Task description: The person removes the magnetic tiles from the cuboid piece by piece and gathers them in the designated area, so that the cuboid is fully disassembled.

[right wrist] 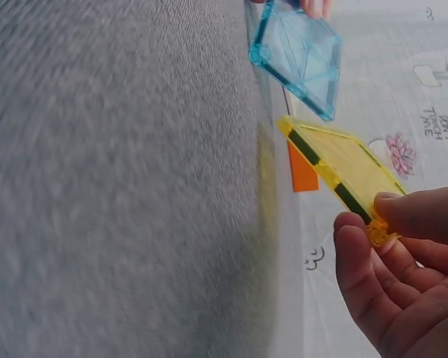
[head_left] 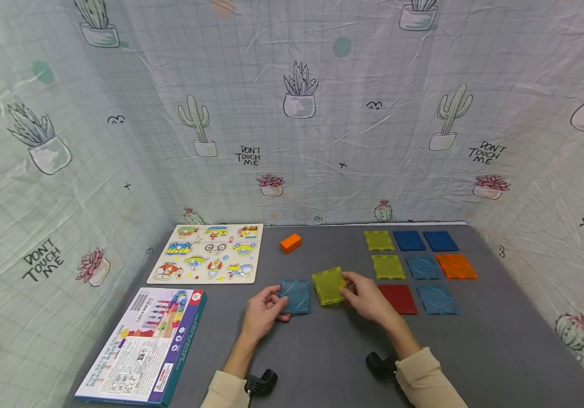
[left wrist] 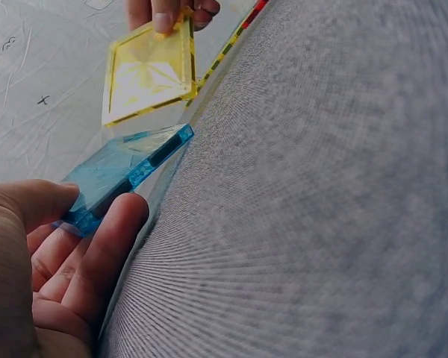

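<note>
In the head view my left hand (head_left: pixel 263 311) pinches a light blue see-through magnetic tile (head_left: pixel 297 297) by its left edge, thumb on top. My right hand (head_left: pixel 369 297) pinches a yellow magnetic tile (head_left: pixel 328 287) at its right edge. The two tiles face each other over the middle of the table with a narrow gap between them, the yellow one slightly tilted. From the left wrist, the blue tile (left wrist: pixel 123 179) sits between thumb and fingers, below the yellow tile (left wrist: pixel 151 71). The right wrist view shows magnet strips along the yellow tile's edge (right wrist: pixel 336 179).
Rows of tiles lie at the right, among them a red tile (head_left: pixel 397 299), an orange tile (head_left: pixel 456 266) and a dark blue tile (head_left: pixel 440 241). An orange block (head_left: pixel 290 243) lies behind my hands. At the left are a wooden picture puzzle board (head_left: pixel 205 255) and a flat box (head_left: pixel 141 345).
</note>
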Available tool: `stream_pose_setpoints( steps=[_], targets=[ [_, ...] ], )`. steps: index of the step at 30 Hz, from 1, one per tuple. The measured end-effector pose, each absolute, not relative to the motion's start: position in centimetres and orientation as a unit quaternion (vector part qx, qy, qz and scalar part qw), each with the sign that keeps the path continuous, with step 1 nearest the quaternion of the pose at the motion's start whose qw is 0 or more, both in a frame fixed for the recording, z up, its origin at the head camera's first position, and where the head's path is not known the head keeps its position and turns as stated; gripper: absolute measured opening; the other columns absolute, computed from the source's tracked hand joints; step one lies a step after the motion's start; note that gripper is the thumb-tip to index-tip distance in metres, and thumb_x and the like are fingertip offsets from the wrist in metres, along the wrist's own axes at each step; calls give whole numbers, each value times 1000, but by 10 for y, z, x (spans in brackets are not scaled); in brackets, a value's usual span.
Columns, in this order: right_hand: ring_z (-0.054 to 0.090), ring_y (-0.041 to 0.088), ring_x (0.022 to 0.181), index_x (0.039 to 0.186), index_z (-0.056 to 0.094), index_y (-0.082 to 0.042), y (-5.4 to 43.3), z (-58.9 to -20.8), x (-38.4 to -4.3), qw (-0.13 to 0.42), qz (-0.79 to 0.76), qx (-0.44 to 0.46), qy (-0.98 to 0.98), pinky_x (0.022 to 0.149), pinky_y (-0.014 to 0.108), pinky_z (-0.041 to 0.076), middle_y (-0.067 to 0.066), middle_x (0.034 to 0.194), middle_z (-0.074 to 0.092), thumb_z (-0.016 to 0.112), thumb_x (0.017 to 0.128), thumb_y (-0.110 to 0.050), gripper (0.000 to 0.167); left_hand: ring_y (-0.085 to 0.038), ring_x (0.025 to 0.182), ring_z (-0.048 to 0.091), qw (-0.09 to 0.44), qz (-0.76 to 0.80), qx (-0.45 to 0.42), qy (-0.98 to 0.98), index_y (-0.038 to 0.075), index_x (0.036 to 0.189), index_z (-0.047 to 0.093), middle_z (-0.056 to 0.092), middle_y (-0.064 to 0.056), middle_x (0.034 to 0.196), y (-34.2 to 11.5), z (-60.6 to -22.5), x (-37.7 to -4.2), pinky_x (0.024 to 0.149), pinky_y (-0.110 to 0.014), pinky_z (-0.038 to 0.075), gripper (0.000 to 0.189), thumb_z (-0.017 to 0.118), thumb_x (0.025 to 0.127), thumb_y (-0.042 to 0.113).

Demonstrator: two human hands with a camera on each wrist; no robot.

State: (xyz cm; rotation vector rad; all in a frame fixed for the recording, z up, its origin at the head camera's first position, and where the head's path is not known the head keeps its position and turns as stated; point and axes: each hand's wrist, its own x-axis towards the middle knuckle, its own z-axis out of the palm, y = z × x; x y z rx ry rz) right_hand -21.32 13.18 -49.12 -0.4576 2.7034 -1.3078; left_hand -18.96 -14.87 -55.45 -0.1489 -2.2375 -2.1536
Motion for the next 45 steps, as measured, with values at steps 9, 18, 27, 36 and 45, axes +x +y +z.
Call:
stream_pose_setpoints(
  steps=[9, 18, 27, 36, 45],
  targets=[
    [57, 14, 76, 130, 57, 4, 146, -482, -211, 17, -408, -135, 903, 64, 22, 52, 10, 99, 64, 64, 97, -10, 37, -15, 60, 71, 9, -692, -41, -721, -4, 127, 60, 65, -26, 86, -149, -553, -189, 59, -35, 60, 39, 71, 92, 7],
    [61, 14, 77, 130, 59, 4, 171, -476, -207, -69, -395, -121, 908, 66, 25, 51, 10, 97, 68, 61, 99, -13, 35, -19, 60, 71, 16, -685, -32, -728, -7, 128, 59, 64, -27, 85, -145, -547, -185, 58, -35, 60, 38, 68, 92, 1],
    [55, 14, 71, 129, 58, 10, 203, -469, -202, -138, -376, -95, 911, 61, 25, 47, 16, 96, 66, 59, 100, -13, 37, -25, 62, 72, 12, -680, -37, -732, -8, 128, 58, 64, -29, 86, -145, -541, -184, 60, -39, 60, 38, 68, 92, 1],
    [49, 4, 64, 130, 56, 11, 242, -467, -195, -193, -367, -54, 908, 53, 22, 43, 15, 87, 64, 56, 102, -16, 38, -17, 59, 71, 18, -680, -45, -731, -5, 126, 60, 64, -25, 84, -148, -550, -187, 59, -35, 60, 38, 70, 91, 6],
    [48, -9, 60, 129, 56, 11, 287, -470, -183, -225, -367, -16, 903, 50, 18, 44, 19, 87, 66, 55, 103, -19, 40, -25, 61, 71, 5, -688, -34, -725, -9, 126, 58, 64, -20, 82, -145, -533, -179, 60, -39, 60, 38, 69, 91, 2]
  ],
)
